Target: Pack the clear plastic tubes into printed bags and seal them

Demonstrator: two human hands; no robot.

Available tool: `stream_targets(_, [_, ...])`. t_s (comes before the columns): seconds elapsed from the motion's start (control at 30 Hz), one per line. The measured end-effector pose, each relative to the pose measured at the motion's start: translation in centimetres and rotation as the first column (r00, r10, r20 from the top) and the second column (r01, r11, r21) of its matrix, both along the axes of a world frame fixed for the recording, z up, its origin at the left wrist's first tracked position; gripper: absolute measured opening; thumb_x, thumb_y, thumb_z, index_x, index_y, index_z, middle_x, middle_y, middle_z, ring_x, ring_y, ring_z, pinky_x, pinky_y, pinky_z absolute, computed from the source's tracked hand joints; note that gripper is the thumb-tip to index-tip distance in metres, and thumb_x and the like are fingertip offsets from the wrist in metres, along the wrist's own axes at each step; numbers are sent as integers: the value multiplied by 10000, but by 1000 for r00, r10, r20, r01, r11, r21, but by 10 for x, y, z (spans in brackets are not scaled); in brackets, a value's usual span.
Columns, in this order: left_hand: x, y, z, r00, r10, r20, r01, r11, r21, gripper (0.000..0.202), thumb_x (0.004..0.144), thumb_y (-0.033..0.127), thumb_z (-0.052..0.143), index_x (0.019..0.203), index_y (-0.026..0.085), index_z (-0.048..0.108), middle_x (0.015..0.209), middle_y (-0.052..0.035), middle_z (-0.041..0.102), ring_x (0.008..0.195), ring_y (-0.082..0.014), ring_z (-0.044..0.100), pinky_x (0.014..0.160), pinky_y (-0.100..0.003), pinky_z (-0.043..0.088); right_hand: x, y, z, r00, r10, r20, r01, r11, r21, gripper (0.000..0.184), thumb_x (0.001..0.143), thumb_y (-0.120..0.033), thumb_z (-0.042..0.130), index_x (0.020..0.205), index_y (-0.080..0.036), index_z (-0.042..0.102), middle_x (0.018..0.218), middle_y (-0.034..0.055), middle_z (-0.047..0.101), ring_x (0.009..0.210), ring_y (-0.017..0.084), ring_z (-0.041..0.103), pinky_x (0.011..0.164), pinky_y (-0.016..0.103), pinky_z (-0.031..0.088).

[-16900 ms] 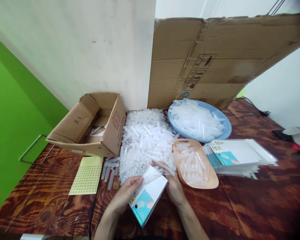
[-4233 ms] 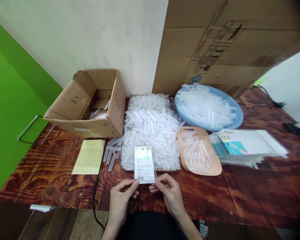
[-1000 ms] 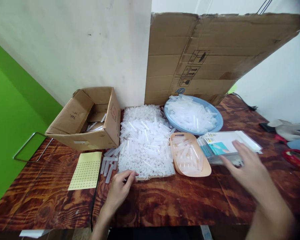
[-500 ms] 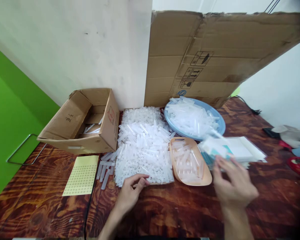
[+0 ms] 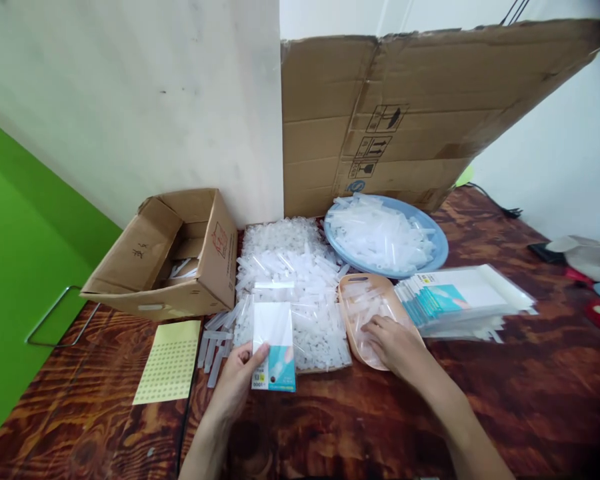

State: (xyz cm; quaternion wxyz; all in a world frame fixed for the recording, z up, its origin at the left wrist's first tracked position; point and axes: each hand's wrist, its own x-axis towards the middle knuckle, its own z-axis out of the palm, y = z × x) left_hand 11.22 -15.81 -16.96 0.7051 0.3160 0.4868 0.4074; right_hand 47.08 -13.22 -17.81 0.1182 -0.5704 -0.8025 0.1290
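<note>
The left hand (image 5: 237,377) pinches a bag (image 5: 273,327), seemingly unfilled as yet, over the near edge of the pile (image 5: 290,267), while the right hand (image 5: 393,343) reaches among the tubes (image 5: 360,307) in the tray (image 5: 387,291) (gripping one or not, I can't tell), beside a stack (image 5: 465,300) of similar bags.

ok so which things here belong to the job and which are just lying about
Seemingly part of the job:
packet held in the left hand
translucent pieces in the peach tray, where the right hand is
stack of similar packets
heap of similar pieces

Probably just lying about:
yellow dotted sheet
open cardboard box
dark cable
</note>
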Motion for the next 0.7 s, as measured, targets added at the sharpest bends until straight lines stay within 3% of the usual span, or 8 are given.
stream_targets(0.1, [0, -6, -1, 995, -76, -64, 77, 997, 16, 427, 818, 517, 757, 848, 93, 715, 714, -48, 706, 597, -139, 604, 582, -229, 455, 7, 11, 1, 997, 26, -77, -28, 999, -27, 180, 843, -83, 543, 886, -199, 674, 941, 101, 687, 905, 257, 666, 797, 366, 537])
stream_targets(0.2, [2, -10, 0, 982, -165, -97, 170, 985, 42, 442, 810, 540, 751, 809, 99, 711, 693, -35, 673, 597, -131, 575, 567, -214, 417, -3, 13, 17, 933, -154, -324, 185, 980, 66, 68, 885, -220, 600, 936, -201, 640, 871, 81, 678, 823, 252, 667, 763, 375, 540])
stream_targets(0.3, [6, -14, 5, 954, -293, -59, 295, 955, 22, 471, 789, 567, 755, 812, 98, 721, 687, -40, 666, 587, -134, 567, 554, -213, 394, -35, 6, 34, 578, -271, -770, 319, 943, -92, 397, 889, -375, 665, 1221, -215, 516, 832, 41, 672, 695, 223, 668, 639, 341, 559])
stream_targets(0.4, [11, -17, 13, 922, -387, -11, 387, 922, -18, 490, 770, 582, 766, 819, 95, 731, 695, -55, 678, 580, -138, 570, 545, -213, 383, -77, -5, 33, 190, -294, -937, 102, 955, -279, 494, 879, -433, 695, 1267, -250, 451, 823, 28, 690, 617, 200, 652, 571, 311, 545])
stream_targets(0.47, [13, -19, 16, 920, -392, 19, 393, 919, -43, 495, 757, 587, 776, 812, 97, 731, 690, -54, 678, 563, -129, 556, 537, -209, 374, -98, -13, 24, 92, -329, -940, 41, 944, -326, 457, 850, -439, 738, 1197, -261, 500, 818, 17, 694, 630, 196, 653, 592, 302, 540])
stream_targets(0.53, [14, -21, 18, 942, -334, 40, 336, 938, -83, 511, 742, 611, 776, 776, 104, 720, 635, -31, 644, 515, -107, 508, 511, -201, 343, -110, -22, 16, 112, -345, -932, 13, 938, -346, 325, 876, -437, 720, 1106, -250, 587, 813, 20, 694, 699, 211, 671, 673, 322, 550])
stream_targets(0.6, [11, -24, 16, 967, -254, 23, 255, 960, -117, 525, 726, 629, 779, 727, 110, 701, 576, -2, 592, 482, -87, 449, 488, -194, 301, -113, -31, 13, 225, -306, -925, -55, 944, -325, 233, 951, -443, 626, 1034, -235, 689, 923, 59, 716, 885, 250, 691, 823, 371, 544])
stream_targets(0.7, [3, -29, 9, 976, -217, -29, 211, 967, -146, 515, 722, 622, 785, 733, 114, 702, 589, -2, 588, 501, -95, 449, 496, -201, 300, -113, -47, 22, 415, -148, -898, -212, 944, -254, 389, 1032, -480, 457, 1039, -265, 781, 1249, 77, 662, 1193, 298, 595, 1027, 429, 456])
